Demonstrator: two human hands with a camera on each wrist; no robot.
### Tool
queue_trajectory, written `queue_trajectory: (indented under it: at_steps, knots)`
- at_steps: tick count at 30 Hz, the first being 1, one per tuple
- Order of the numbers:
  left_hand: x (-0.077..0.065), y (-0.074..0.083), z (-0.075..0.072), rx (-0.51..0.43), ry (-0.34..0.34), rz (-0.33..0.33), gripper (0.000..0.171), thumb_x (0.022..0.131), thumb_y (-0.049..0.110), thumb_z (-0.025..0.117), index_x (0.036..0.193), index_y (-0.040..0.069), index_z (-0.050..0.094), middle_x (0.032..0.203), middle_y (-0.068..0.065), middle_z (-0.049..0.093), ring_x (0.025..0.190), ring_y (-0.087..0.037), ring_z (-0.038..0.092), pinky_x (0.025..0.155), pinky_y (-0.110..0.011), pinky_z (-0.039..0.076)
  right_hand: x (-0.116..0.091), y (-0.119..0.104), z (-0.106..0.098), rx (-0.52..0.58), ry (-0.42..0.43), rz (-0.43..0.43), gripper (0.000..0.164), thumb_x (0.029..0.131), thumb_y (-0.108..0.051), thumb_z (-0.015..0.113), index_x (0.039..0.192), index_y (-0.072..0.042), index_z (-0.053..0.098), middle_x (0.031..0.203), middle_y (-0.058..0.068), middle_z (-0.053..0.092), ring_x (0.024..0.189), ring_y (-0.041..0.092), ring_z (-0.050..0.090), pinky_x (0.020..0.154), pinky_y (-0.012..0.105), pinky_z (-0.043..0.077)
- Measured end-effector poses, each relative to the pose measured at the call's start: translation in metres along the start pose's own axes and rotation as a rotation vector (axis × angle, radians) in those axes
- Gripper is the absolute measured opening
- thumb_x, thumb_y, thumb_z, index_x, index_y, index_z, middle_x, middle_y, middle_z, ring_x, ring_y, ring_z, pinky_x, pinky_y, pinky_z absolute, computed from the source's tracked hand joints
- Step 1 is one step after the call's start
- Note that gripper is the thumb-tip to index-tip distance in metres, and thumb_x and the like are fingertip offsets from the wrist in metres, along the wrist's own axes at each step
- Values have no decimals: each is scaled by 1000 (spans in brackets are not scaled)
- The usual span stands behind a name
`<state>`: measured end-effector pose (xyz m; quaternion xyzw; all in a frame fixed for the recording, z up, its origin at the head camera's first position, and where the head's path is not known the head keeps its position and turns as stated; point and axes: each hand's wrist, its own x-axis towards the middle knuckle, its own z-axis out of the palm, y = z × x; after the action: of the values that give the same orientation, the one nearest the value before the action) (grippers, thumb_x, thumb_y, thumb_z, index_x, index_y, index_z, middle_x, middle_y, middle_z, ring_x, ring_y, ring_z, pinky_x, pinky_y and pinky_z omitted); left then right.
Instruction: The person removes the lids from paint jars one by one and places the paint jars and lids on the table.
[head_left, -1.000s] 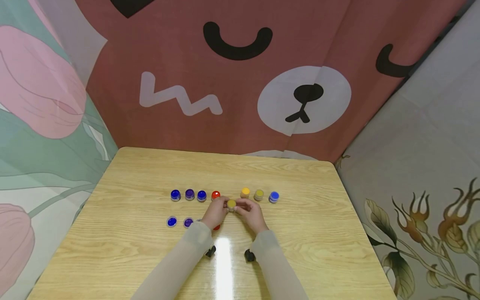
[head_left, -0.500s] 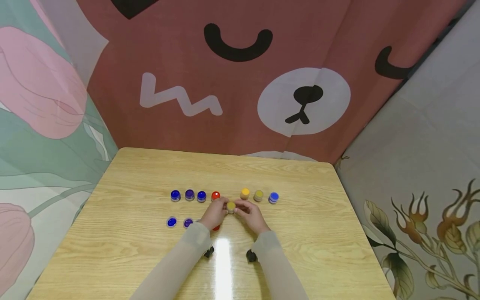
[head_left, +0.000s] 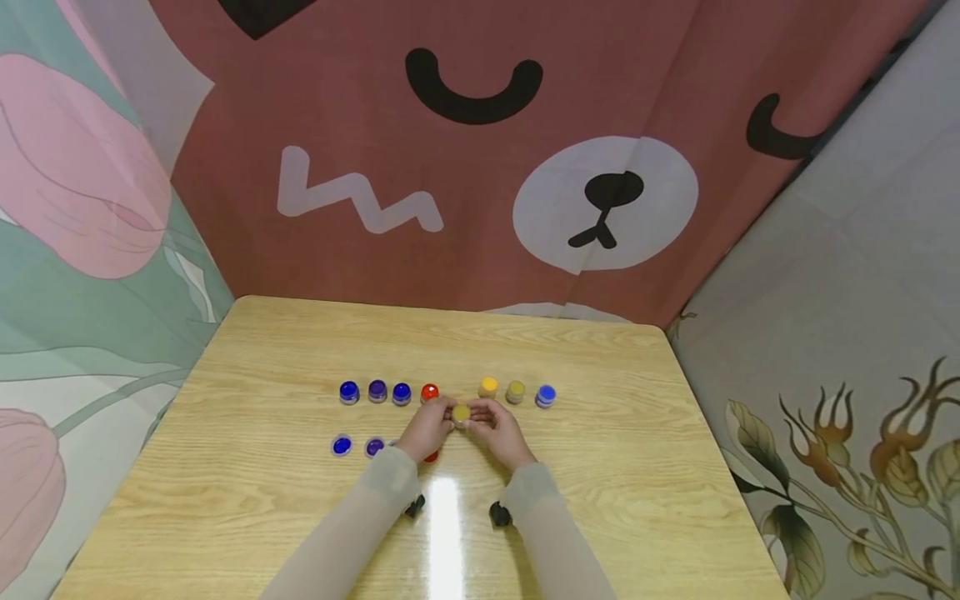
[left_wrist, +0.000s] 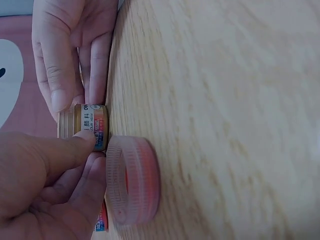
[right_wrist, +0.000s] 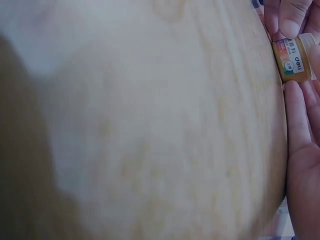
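Between my hands, at the middle of the table, stands a small ochre paint jar (head_left: 461, 414) with a printed label (right_wrist: 294, 58) and a clear ribbed lid (left_wrist: 65, 123). The left hand (head_left: 425, 430) pinches the jar's body, thumb across the label in the left wrist view. From the other side, the right hand (head_left: 502, 433) holds the lid end with thumb and fingers. A red paint jar (head_left: 430, 392) is just beyond my left hand. Nearer me, a red lid (left_wrist: 135, 180) lies on the table, partly covered by the left hand in the head view.
Blue (head_left: 349, 392), purple (head_left: 377, 391) and blue (head_left: 402, 393) jars line up on the left. Before them lie a blue lid (head_left: 342, 445) and a purple lid (head_left: 374, 447). Yellow (head_left: 488, 386), olive (head_left: 515, 392) and blue (head_left: 546, 396) jars stand to the right.
The ochre jar has come slightly toward me, with both hands staying on it. The other jars and lids keep their places on the table.
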<state>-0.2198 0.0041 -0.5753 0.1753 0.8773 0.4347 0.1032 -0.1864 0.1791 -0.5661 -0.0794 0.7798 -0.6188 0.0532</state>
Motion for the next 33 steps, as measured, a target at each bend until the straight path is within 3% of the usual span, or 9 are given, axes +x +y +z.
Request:
queue_trajectory:
  at_steps: [5,14,21,27,33]
  knots:
    - [0,0,0,1,2,-5,31,91,-12,64,121,-11,61,114,-21,67,108,-35,64,95,-47,55,-1,-1,0,2,4,4,34,94,0,69,124,13,60,122,32,62,109,35,62,91,23,52]
    - [-1,1,1,-1,2,10,30,90,-13,64,120,-11,61,112,-21,67,107,-35,65,95,-47,55,-3,-2,-3,-29,-25,-18,33,96,2,65,127,13,59,120,33,63,103,20,63,92,25,51]
    - [-1,1,2,-13,3,-2,31,90,-13,65,120,-11,61,113,-22,67,107,-35,64,95,-47,55,-2,3,-2,25,-10,10,32,95,2,67,124,14,58,121,34,61,106,29,62,90,21,50]
    - [-2,2,0,-7,17,12,29,89,-13,65,118,-11,61,111,-22,67,106,-36,65,95,-48,55,0,5,-3,46,-7,26,32,95,2,67,124,12,60,122,31,63,104,19,62,92,23,51]
    - [0,0,0,16,20,18,28,90,-12,66,117,-9,62,110,-20,67,105,-35,65,94,-47,55,-1,2,-2,10,-23,9,35,94,1,68,126,12,60,123,31,63,110,32,62,96,26,51]
